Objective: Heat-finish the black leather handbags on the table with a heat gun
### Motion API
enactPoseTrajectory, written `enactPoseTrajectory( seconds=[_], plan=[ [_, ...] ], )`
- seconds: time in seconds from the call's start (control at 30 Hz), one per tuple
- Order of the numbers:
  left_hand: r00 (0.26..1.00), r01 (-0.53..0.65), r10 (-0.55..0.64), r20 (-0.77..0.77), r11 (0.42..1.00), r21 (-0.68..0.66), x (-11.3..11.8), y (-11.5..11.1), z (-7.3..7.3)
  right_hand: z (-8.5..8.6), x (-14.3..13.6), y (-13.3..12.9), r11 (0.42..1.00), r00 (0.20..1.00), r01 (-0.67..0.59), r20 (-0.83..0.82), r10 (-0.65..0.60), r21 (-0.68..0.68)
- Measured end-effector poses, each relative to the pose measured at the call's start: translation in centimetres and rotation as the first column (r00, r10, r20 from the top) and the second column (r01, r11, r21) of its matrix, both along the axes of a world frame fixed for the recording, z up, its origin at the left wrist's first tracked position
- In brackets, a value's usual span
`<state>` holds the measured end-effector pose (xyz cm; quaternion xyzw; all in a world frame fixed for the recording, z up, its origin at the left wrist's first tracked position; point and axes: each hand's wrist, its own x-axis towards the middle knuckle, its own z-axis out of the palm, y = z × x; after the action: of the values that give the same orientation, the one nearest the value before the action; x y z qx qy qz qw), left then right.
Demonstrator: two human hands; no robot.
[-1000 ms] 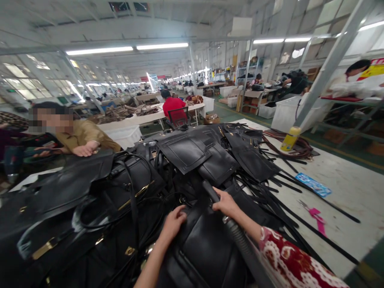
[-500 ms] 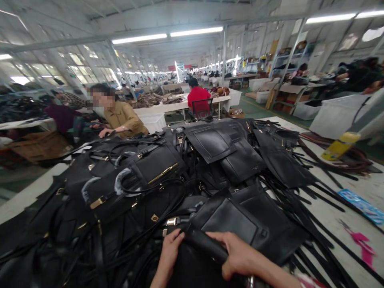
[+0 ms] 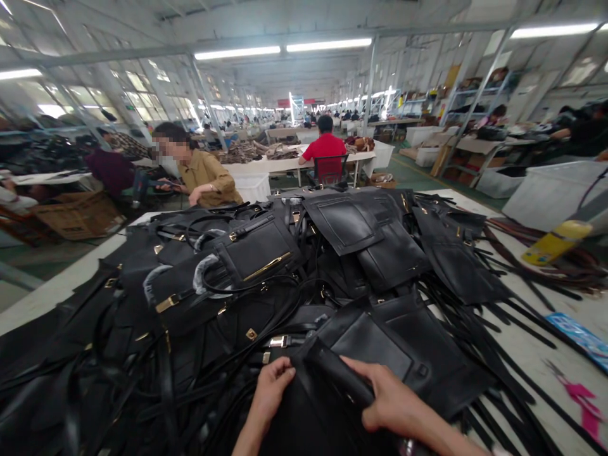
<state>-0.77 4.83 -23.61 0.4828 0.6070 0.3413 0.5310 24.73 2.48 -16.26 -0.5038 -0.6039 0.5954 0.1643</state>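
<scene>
Near, a bag (image 3: 297,415) is pinched by the nearly closed left hand (image 3: 270,389); a dark thing (image 3: 344,383) is gripped by the curled right hand (image 3: 387,392).

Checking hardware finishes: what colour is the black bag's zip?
The zip is gold, clearest in the head view.

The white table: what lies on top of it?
Heaped black bag pieces, brown straps, a yellow container, a blue packet and a pink item. Under the heap, the table is covered and cannot be seen.
</scene>
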Motion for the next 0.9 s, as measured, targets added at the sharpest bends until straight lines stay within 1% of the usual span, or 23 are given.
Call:
enactPoseTrajectory(
  seconds=[0.1, 0.17, 0.27, 0.33, 0.4, 0.47, 0.53, 0.6, 0.7, 0.77, 0.83, 0.9],
  plan=[
    [0.998, -0.015, 0.018, -0.068, 0.999, 0.036, -0.2, -0.7, 0.2, -0.4, -1.2, 0.2, 0.98, 0.993, -0.019, 0.122, -0.006, 0.2],
    [0.991, -0.034, 0.042, -0.123, 0.997, 0.064, -0.4, -1.3, 0.2, -0.7, -1.4, -0.6, 0.956, 0.982, -0.074, 0.188, 0.02, 0.283],
    [0.979, -0.059, 0.079, -0.189, 0.992, 0.109, -0.3, -2.2, -0.2, -1.3, -1.2, -1.9, 0.929, 0.963, -0.179, 0.249, 0.099, 0.323],
    [0.974, -0.074, 0.1, -0.202, 0.989, 0.129, -0.1, -2.5, -0.6, -1.7, -1.3, -2.4, 0.914, 0.95, -0.235, 0.279, 0.144, 0.33],
    [0.973, -0.09, 0.115, -0.199, 0.987, 0.132, 0.0, -2.5, -0.8, -1.9, -1.6, -2.4, 0.899, 0.935, -0.27, 0.316, 0.16, 0.345],
    [0.971, -0.099, 0.124, -0.206, 0.987, 0.126, 0.0, -2.5, -0.9, -1.7, -1.5, -2.4, 0.892, 0.927, -0.286, 0.335, 0.166, 0.35],
    [0.969, -0.097, 0.12, -0.217, 0.989, 0.114, -0.2, -2.5, -0.9, -1.2, -1.0, -2.7, 0.906, 0.942, -0.268, 0.285, 0.176, 0.327],
    [0.971, -0.085, 0.105, -0.217, 0.991, 0.1, -0.5, -2.6, -0.8, -0.6, -0.1, -3.3, 0.938, 0.969, -0.218, 0.169, 0.177, 0.268],
    [0.986, -0.062, 0.073, -0.152, 0.995, 0.073, -0.8, -2.9, -0.7, 0.1, 0.9, -3.9, 0.98, 0.994, -0.11, 0.004, 0.111, 0.169],
    [0.995, -0.056, 0.06, -0.086, 0.997, 0.053, -0.9, -3.0, -0.8, 0.2, 0.7, -3.6, 0.994, 0.996, -0.062, -0.062, 0.068, 0.095],
    [0.997, -0.063, 0.064, -0.036, 0.997, 0.04, -0.9, -3.0, -0.9, 0.3, -0.2, -2.5, 0.998, 0.988, -0.067, -0.141, 0.068, 0.014],
    [0.996, -0.087, 0.087, 0.003, 0.996, 0.034, -1.0, -3.1, -1.0, 0.5, -1.4, -1.3, 0.995, 0.972, -0.089, -0.22, 0.079, -0.036]
  ],
)
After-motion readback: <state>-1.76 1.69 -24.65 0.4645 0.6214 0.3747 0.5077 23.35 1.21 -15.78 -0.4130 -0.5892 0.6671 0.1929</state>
